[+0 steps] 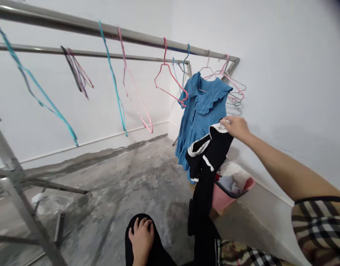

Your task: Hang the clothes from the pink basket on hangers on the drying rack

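My right hand (236, 126) is pinched on the white-trimmed edge of a black garment (218, 147), which hangs down from it. Its lower part overlaps other black cloth, so where it ends is hard to make out. Right behind it, a blue dress (204, 103) with a ruffled collar is on a hanger on the metal rail. My left hand (141, 236) lies on my black-clad knee, holding nothing, its fingers apart.
A metal drying rack (84, 25) spans the view, with blue, pink and red hangers such as the red one (170, 66). Below the garment stands a pink basket (224, 195) with clothes in it. A clear plastic bag (55, 203) lies on the concrete floor. White walls meet behind.
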`<state>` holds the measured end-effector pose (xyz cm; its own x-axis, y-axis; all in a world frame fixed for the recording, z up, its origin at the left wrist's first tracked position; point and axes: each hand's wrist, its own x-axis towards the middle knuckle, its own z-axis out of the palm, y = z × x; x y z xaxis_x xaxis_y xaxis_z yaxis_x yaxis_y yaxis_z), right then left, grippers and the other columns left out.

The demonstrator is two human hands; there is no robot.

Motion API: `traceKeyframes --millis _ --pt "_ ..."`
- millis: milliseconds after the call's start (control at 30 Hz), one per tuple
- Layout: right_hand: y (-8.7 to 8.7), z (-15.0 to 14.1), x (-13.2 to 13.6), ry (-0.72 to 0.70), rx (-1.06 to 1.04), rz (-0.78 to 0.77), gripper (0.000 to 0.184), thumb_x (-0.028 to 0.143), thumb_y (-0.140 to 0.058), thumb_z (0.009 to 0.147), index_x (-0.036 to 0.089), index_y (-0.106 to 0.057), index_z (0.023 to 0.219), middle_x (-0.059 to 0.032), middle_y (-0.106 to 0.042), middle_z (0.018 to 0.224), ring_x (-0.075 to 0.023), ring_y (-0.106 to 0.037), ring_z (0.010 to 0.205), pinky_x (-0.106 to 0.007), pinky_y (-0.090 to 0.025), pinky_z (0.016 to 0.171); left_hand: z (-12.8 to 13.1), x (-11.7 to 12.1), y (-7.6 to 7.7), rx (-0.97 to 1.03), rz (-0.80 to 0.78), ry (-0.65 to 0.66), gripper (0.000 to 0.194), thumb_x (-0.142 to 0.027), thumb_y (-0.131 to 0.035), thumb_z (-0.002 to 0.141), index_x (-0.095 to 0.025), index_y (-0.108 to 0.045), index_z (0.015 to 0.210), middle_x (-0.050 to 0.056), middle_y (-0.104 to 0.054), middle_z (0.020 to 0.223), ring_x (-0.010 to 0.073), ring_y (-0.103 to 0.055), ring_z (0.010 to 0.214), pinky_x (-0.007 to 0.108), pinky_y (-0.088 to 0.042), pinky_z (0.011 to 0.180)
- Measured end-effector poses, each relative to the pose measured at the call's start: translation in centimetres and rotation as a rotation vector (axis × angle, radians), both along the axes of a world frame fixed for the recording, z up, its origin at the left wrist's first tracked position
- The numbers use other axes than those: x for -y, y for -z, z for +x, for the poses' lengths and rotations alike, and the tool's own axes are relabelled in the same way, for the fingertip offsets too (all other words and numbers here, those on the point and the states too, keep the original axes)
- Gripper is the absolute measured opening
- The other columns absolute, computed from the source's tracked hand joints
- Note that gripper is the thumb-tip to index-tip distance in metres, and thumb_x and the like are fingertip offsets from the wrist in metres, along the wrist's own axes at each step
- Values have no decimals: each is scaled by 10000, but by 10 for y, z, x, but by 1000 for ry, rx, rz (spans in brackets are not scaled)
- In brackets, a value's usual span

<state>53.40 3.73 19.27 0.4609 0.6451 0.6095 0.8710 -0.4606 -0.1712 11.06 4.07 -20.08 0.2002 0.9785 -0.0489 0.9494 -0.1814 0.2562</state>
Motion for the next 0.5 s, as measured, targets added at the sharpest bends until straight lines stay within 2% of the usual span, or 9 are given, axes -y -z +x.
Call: traceKeyframes --millis 167,267,333,433,500 --pt "-49 53 58 225 28 265 301 244 -561 911 102 -722 1121 -184 -720 1064 -234 -651 1025 -304 -438 873 6 -1 -1 -30 3 17 366 -307 -394 923 -331 -720 1089 -18 -613 1360 280 -356 1407 559 -212 1126" --pt "-79 91 83 371 95 465 346 312 -545 934 78 -711 1128 -197 -717 1049 -224 -662 988 -329 -442 824 7 -2 0 -69 7 29 372 -311 -388 925 -345 -711 1106 -29 -604 1371 275 -357 1407 565 -207 1127" --pt "-96 115 93 432 152 510 422 387 -471 978 82 -696 1162 -208 -701 1083 -229 -647 1021 -357 -438 817 8 -2 -1 -106 0 35 378 -315 -382 926 -361 -705 1115 -42 -599 1375 270 -356 1410 558 -216 1128" --pt "-111 142 95 458 150 529 428 357 -394 1009 94 -680 1189 -197 -680 1141 -219 -617 1098 -361 -419 857 11 -2 -2 -163 -1 42 382 -325 -377 931 -377 -699 1129 -54 -592 1382 267 -358 1411 540 -242 1122" --pt "-109 154 87 435 88 544 371 266 -425 992 81 -659 1213 -187 -662 1195 -206 -594 1155 -335 -400 904 13 -3 -1 -196 6 44 382 -326 -377 934 -385 -694 1139 -57 -589 1387 263 -355 1415 534 -245 1123"
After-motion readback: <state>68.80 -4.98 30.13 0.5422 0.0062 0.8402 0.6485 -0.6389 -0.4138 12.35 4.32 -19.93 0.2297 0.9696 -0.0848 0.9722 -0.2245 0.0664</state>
